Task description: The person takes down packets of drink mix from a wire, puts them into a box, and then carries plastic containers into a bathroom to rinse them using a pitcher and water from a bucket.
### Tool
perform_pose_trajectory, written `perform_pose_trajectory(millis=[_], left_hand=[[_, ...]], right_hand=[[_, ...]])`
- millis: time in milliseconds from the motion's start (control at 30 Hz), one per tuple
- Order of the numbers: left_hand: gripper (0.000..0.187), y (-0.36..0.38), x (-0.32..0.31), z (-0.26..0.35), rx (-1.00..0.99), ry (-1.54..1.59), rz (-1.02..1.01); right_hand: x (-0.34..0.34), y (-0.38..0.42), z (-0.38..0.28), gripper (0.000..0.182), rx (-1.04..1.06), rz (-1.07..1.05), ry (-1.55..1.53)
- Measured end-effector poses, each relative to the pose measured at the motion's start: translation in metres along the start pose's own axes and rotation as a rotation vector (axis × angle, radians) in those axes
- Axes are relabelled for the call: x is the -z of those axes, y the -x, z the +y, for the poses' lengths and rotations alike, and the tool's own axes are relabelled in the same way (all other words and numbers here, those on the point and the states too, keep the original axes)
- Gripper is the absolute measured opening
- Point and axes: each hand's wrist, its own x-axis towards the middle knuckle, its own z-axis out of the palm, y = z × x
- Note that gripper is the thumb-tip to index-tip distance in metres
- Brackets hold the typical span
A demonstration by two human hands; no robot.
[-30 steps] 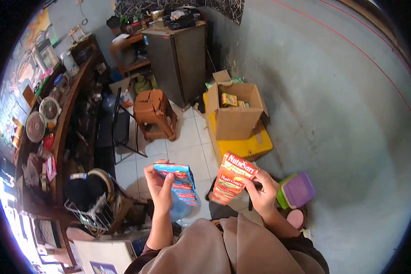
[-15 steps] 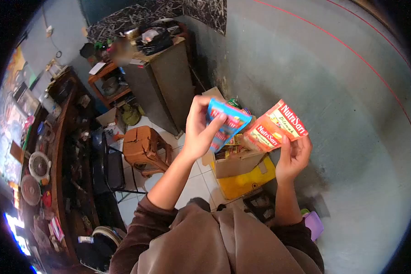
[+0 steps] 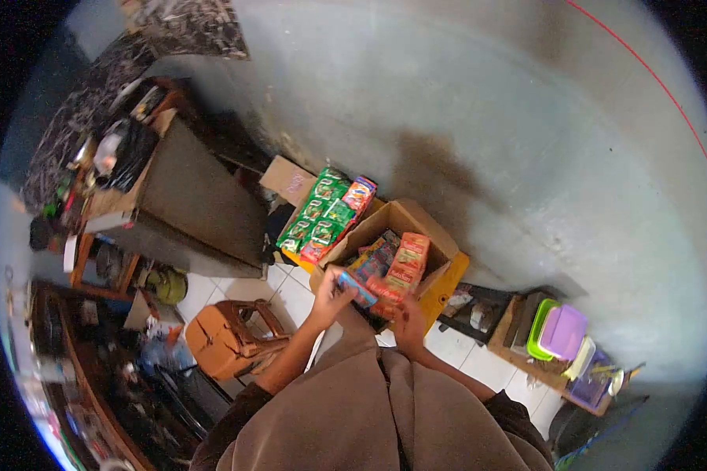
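Observation:
My left hand [image 3: 331, 300] is closed on a blue drink-powder sachet [image 3: 358, 290], held low over the near side of an open cardboard box [image 3: 427, 221]. Beside it, my right hand [image 3: 408, 323] is smeared by motion, its fingers at a red-orange NutriSari sachet [image 3: 385, 289] that looks pinched in them. The two sachets nearly meet. Inside the box, a strip of orange sachets [image 3: 412, 253] stands at the right, with darker packets [image 3: 379, 255] to its left.
Green sachet strips [image 3: 322, 208] lie left of the box, on a yellow surface [image 3: 454, 271]. A brown stool [image 3: 220, 337] and a grey cabinet [image 3: 200, 200] stand left. At right are a dark crate [image 3: 479, 312] and purple and green plastic containers [image 3: 564, 331].
My view has turned right and down toward the box. Both hands have lowered from in front of me to the box's near side, bringing the blue and red-orange sachets close together.

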Motion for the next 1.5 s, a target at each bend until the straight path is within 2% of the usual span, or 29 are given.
perform_pose_trajectory(millis=[33, 67, 100, 133, 200, 233, 267, 333, 367, 400, 467, 500, 533, 567, 600, 633, 667, 733, 800, 833, 867, 900, 967, 1033, 1167, 1233, 1333, 1367, 1500], left_hand=[[0.024, -0.007, 0.008, -0.001, 0.021, 0.012, -0.028], [0.025, -0.011, 0.015, -0.001, 0.061, -0.160, -0.069], [0.027, -0.016, 0.020, -0.003, 0.092, -0.332, -0.111], [0.027, -0.026, 0.027, -0.010, 0.101, -0.322, -0.139], [0.035, -0.058, 0.040, -0.035, -0.053, -0.581, -0.202], [0.042, -0.073, 0.039, -0.046, 0.068, -0.589, -0.201], [0.042, -0.088, 0.037, -0.061, 0.069, -0.582, -0.227], [0.046, -0.109, 0.029, -0.088, -0.001, -0.901, -0.266], [0.053, -0.112, 0.025, -0.098, 0.046, -1.065, -0.375], [0.053, -0.110, 0.020, -0.110, 0.038, -1.061, -0.399], [0.059, -0.096, 0.017, -0.154, -0.252, -1.403, -0.504], [0.060, -0.085, 0.021, -0.178, -0.100, -1.474, -0.725], [0.060, -0.078, 0.022, -0.191, -0.107, -1.471, -0.747], [0.059, -0.074, 0.022, -0.197, 0.107, -1.469, -0.803], [0.057, -0.071, 0.021, -0.204, 0.320, -1.462, -0.851], [0.057, -0.072, 0.019, -0.197, 0.311, -1.463, -0.870], [0.057, -0.077, 0.018, -0.182, 0.362, -1.408, -0.890], [0.057, -0.086, 0.023, -0.177, 0.390, -1.355, -0.924], [0.060, -0.087, 0.039, -0.201, 0.287, -1.251, -0.898], [0.060, -0.091, 0.032, -0.195, 0.260, -1.246, -0.919], [0.060, -0.093, 0.019, -0.180, 0.341, -1.141, -0.721], [0.059, -0.095, 0.002, -0.161, 0.417, -1.025, -0.528], [0.057, -0.090, -0.040, -0.126, -0.087, -0.956, -0.304], [0.057, -0.087, -0.094, -0.089, -0.180, -0.828, -0.251], [0.056, -0.049, -0.216, -0.047, -0.354, -0.538, -0.329], [0.056, -0.017, -0.272, -0.042, -0.325, -0.422, -0.498], [0.057, 0.045, -0.354, -0.052, -0.352, -0.184, -0.734], [0.057, 0.068, -0.379, -0.052, -0.276, -0.100, -0.826], [0.056, 0.143, -0.456, -0.023, -0.317, 0.019, -1.126]], right_hand=[[-0.013, 0.005, 0.002, 0.028, -0.010, -0.042, -0.029], [-0.025, 0.007, 0.007, 0.028, -0.037, -0.027, -0.012], [-0.036, 0.008, 0.013, 0.030, -0.170, -0.032, -0.091], [-0.044, 0.007, 0.015, 0.032, -0.298, -0.032, -0.172], [-0.046, -0.024, 0.000, 0.037, -0.358, 0.041, -0.047], [-0.057, -0.030, 0.015, 0.039, -0.465, 0.124, -0.101], [-0.060, -0.041, 0.020, 0.041, -0.570, 0.208, -0.157], [-0.065, -0.049, 0.025, 0.049, -0.590, 0.176, 0.031], [-0.077, -0.047, 0.029, 0.053, -0.583, 0.155, 0.206], [-0.082, -0.044, 0.037, 0.057, -0.555, 0.043, 0.316], [-0.097, -0.025, 0.062, 0.061, -0.529, -0.048, 0.428], [-0.106, -0.003, 0.075, 0.059, -0.412, -0.325, 0.585], [-0.111, 0.011, 0.082, 0.057, -0.288, -0.608, 0.729], [-0.107, 0.007, 0.073, 0.057, -0.309, -0.599, 0.727], [-0.103, 0.004, 0.063, 0.054, -0.481, -0.742, 0.672], [-0.101, -0.001, 0.053, 0.051, -0.650, -0.882, 0.607], [-0.110, 0.008, 0.062, 0.051, -0.665, -0.869, 0.604], [-0.111, 0.014, 0.063, 0.048, -0.602, -0.801, 0.561], [-0.089, 0.006, 0.044, 0.047, -0.493, -0.719, 0.504], [-0.069, -0.005, 0.025, 0.047, -0.322, -0.582, 0.381], [-0.048, -0.009, 0.011, 0.047, -0.148, -0.444, 0.266], [-0.029, -0.008, 0.005, 0.047, -0.158, -0.420, 0.291], [0.010, 0.000, -0.001, 0.046, -0.074, -0.257, 0.374], [0.055, 0.021, 0.002, 0.043, -0.187, -0.141, 0.475], [0.164, 0.094, 0.009, 0.046, -0.453, 0.214, 0.416], [0.209, 0.145, 0.013, 0.047, -0.498, 0.396, 0.524], [0.272, 0.218, 0.012, 0.043, -0.654, 0.699, 0.289], [0.292, 0.237, 0.002, 0.040, -0.720, 0.771, 0.258], [0.356, 0.288, -0.031, 0.034, -0.700, 1.047, 0.196]])
